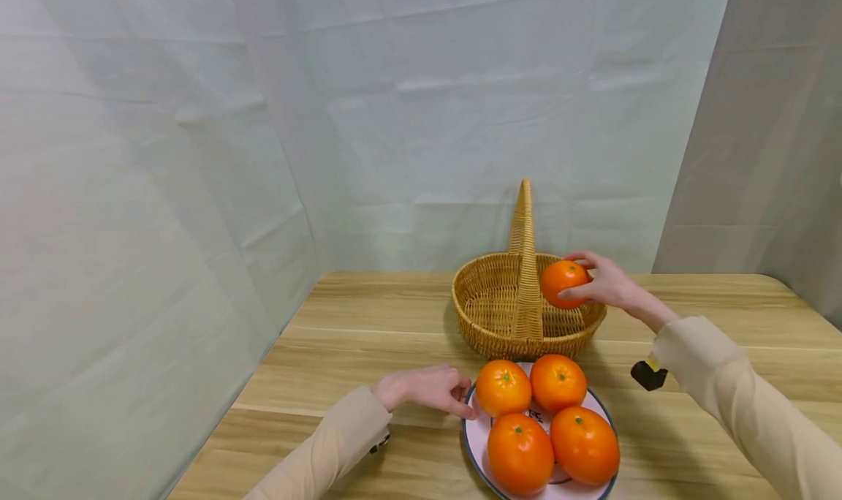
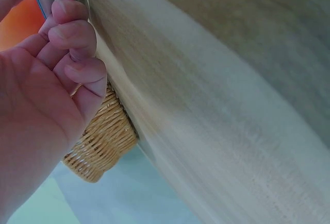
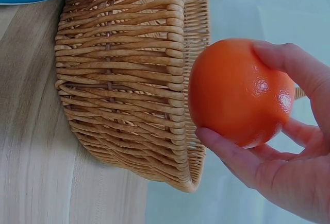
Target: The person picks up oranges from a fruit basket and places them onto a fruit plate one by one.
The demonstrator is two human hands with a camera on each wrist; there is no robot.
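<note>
My right hand [image 1: 612, 282] grips an orange [image 1: 560, 275] between thumb and fingers, over the right half of the wicker basket [image 1: 501, 345]. In the right wrist view the held orange [image 3: 234, 92] is level with the basket's rim, which passes just beside it. My left hand [image 1: 427, 388] pinches the left rim of a white plate [image 1: 478, 436] with a dark blue edge; the left wrist view has the thumb on one side of the rim and curled fingers on the other. Several oranges [image 1: 520, 452] lie on this plate, in front of the basket.
The basket's tall arched handle [image 1: 524, 266] rises across its middle, left of the right hand. Under everything is a wood-grain table [image 1: 355, 324], with pale cloth sheets [image 1: 421, 134] hanging behind it and at the left.
</note>
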